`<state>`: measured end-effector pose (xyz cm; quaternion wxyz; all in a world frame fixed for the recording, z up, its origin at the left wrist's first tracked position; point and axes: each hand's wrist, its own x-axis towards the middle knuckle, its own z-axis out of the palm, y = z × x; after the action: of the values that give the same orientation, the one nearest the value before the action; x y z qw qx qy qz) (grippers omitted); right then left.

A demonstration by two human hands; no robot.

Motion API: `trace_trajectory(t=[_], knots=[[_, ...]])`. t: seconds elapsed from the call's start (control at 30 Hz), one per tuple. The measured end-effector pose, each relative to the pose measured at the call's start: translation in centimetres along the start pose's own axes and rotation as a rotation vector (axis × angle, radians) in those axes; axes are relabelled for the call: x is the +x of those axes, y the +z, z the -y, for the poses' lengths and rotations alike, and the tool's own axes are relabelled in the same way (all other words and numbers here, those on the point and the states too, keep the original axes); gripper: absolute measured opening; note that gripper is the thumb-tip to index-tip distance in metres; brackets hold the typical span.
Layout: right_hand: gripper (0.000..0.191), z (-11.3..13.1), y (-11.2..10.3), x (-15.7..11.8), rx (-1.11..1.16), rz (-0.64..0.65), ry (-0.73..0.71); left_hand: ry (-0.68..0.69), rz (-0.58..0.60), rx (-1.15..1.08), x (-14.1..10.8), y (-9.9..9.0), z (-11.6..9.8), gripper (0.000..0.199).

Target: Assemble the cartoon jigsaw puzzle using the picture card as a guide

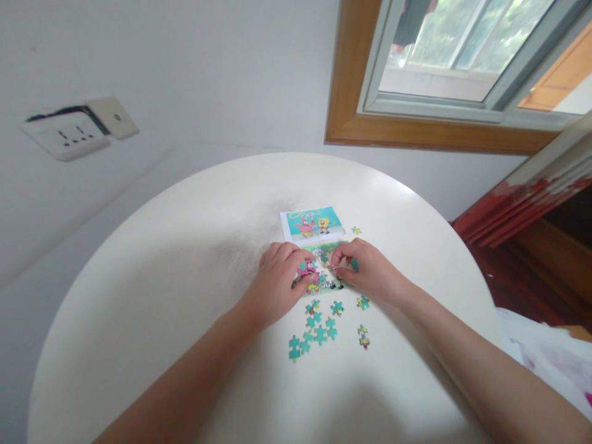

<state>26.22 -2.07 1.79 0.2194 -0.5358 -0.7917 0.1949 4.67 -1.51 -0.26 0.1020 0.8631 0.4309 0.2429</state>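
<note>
A partly assembled jigsaw puzzle [312, 283] with cartoon figures lies on the white table, a white gap showing in its middle. My left hand [280, 274] rests over the puzzle's left side, thumb and fingers apart and touching its edge. At the gap's right, my right hand [363, 265] pinches a small puzzle piece [331, 267], partly hidden by the fingertips. Just beyond the puzzle is a reference picture [314, 223] of the same cartoon scene. Several loose teal puzzle pieces [320, 335] lie nearer to me, with a yellowish joined piece [363, 337] to their right.
The round white table [139, 296] stands close to the wall. One loose piece [356, 230] lies right of the reference picture. A wall socket [69, 135] is at left, a wood-framed window [444, 132] at upper right, and a red-and-white curtain [522, 197] beside the table.
</note>
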Motion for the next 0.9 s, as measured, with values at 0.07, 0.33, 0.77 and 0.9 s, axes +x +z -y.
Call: trace_trajectory(t=[0.07,0.33,0.77,0.9], knots=[[0.017,0.1,0.1,0.0,-0.008,0.005,-0.009,0.006,-0.004,0.001,0.0,0.1,0.1,0.022],[0.028,-0.4,-0.2,0.0,0.071,-0.07,-0.146,0.013,0.005,-0.002,0.0,0.1,0.3,0.023],[0.018,-1.1,0.1,0.2,0.507,-0.128,-0.04,0.002,0.009,-0.014,-0.1,0.2,0.2,0.022],[0.018,-1.2,0.2,0.2,0.615,-0.068,0.027,-0.006,-0.062,-0.098,0.2,-0.3,0.5,0.019]])
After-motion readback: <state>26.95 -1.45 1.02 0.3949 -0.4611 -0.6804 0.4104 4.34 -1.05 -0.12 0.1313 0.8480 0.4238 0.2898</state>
